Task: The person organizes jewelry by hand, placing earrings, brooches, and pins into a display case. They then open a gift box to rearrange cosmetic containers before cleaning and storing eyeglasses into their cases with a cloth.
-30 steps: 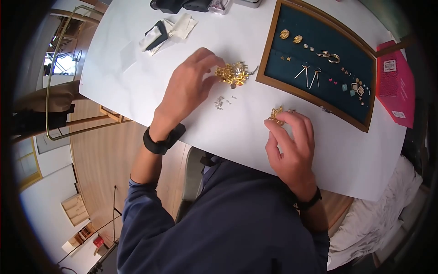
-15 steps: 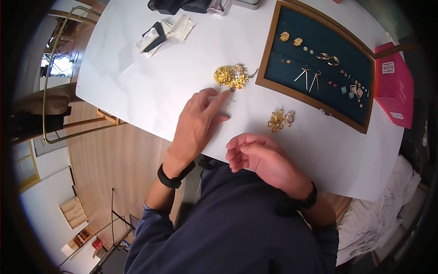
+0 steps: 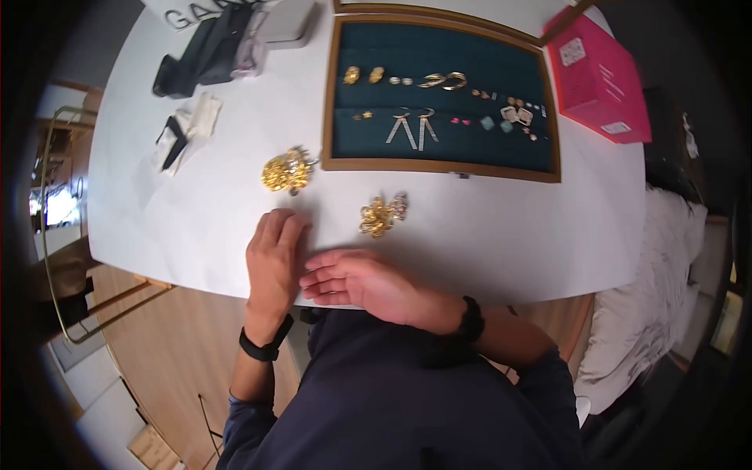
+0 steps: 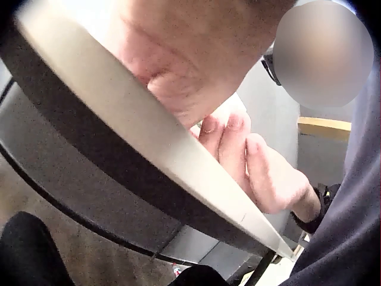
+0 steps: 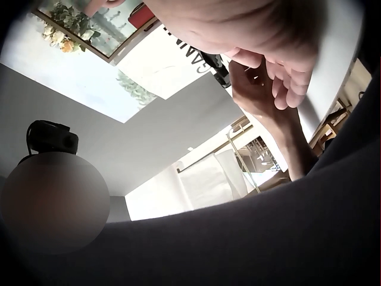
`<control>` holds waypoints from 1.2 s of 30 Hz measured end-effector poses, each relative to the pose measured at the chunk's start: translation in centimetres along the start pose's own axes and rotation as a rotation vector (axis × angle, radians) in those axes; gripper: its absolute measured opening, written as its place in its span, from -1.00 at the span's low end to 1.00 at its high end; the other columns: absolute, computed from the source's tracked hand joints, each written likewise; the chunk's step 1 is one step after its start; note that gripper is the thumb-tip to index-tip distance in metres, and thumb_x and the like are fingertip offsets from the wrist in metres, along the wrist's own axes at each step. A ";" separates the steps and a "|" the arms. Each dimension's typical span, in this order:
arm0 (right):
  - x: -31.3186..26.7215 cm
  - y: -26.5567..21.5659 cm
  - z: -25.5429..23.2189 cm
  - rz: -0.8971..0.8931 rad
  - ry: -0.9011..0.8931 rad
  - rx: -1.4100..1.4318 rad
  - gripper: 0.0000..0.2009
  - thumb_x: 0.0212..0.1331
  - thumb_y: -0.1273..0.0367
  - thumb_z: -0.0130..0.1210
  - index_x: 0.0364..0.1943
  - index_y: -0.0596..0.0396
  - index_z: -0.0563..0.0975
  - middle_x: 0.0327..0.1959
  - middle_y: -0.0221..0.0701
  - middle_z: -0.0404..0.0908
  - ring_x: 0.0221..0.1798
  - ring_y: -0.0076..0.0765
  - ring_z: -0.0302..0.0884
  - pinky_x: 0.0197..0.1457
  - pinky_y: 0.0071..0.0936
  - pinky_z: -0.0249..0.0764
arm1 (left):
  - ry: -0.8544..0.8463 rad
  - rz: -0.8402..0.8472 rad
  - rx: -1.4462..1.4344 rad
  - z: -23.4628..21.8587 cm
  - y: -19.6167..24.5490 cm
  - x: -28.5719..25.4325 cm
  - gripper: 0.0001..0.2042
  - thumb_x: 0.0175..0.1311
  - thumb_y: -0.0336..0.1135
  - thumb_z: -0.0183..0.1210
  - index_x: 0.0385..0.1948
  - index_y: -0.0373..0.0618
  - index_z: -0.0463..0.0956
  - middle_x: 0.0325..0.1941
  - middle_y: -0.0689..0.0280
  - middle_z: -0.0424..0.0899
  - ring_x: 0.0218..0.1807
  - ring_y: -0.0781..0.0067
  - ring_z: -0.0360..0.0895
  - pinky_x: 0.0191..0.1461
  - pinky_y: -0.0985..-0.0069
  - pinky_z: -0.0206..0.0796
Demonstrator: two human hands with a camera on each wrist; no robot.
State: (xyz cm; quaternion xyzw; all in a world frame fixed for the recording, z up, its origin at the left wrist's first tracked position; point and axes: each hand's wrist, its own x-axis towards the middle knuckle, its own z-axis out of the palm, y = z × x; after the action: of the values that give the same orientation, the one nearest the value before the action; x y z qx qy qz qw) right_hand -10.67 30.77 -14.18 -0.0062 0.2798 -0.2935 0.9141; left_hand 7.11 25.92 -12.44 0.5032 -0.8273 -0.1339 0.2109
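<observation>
At the table's front edge my left hand (image 3: pixel 274 254) rests on the white tabletop with its fingers loosely bent downward. Just to its right is my right hand (image 3: pixel 364 286), palm turned toward the left hand and fingers extended at the edge. In the left wrist view, the right hand's fingers (image 4: pixel 229 143) show beyond the left hand, beside the table edge. Whatever lies under the left fingers is hidden. Ahead of the hands sit a heap of gold jewelry (image 3: pixel 283 170) and a smaller cluster of gold jewelry (image 3: pixel 377 217) with silvery pieces at its side.
Behind the piles lies a wood-framed jewelry case (image 3: pixel 442 169), its dark green lining set with earrings. A pink box (image 3: pixel 599 78) stands right of it. Pale and black cloth pieces (image 3: pixel 184 133), dark cases (image 3: pixel 205 51) and a grey box (image 3: pixel 287 23) occupy the back left.
My right hand has left the smaller gold cluster and come beside the left at the table edge. The left hand moved from the gold heap toward me. Small silver pieces no longer show. The head view turned.
</observation>
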 end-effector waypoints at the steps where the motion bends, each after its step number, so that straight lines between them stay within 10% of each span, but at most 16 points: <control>1: 0.0 0.0 -0.1 0.003 0.001 0.024 -0.63 0.55 0.35 -0.18 0.27 0.30 0.41 0.22 -0.08 0.56 0.27 -0.13 0.56 0.43 -0.18 0.46 | -0.020 -0.004 0.013 0.1 0.2 0.0 -0.85 0.17 -0.53 0.16 -0.22 -0.17 0.55 -0.14 0.17 0.57 -0.11 0.02 0.56 -0.10 0.19 0.45; 17: 1.3 0.4 -0.4 -0.032 -0.034 0.053 -0.58 0.53 0.22 -0.11 0.24 0.29 0.41 0.27 -0.07 0.51 0.34 -0.10 0.50 0.49 -0.16 0.40 | -0.010 -0.136 -0.145 -0.8 0.6 -0.5 -0.76 0.10 -0.69 0.09 -0.19 -0.27 0.44 -0.14 0.09 0.50 -0.14 0.05 0.51 -0.06 0.35 0.42; 36: 2.1 1.7 -0.5 -0.185 0.043 0.209 -0.69 0.50 0.24 -0.15 -0.05 0.16 0.56 -0.13 -0.39 0.64 -0.02 -0.36 0.59 0.12 -0.26 0.51 | -0.040 0.349 -0.076 -0.7 3.8 -1.9 -0.70 -0.07 -0.57 0.29 -0.21 -0.14 0.61 -0.15 0.27 0.67 -0.23 0.24 0.56 -0.14 0.30 0.29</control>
State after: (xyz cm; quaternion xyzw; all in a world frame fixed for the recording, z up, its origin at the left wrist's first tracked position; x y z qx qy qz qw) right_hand -8.62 31.16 -15.97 0.0697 0.2652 -0.4040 0.8727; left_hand 5.25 29.29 -10.59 0.3410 -0.9004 -0.1363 0.2332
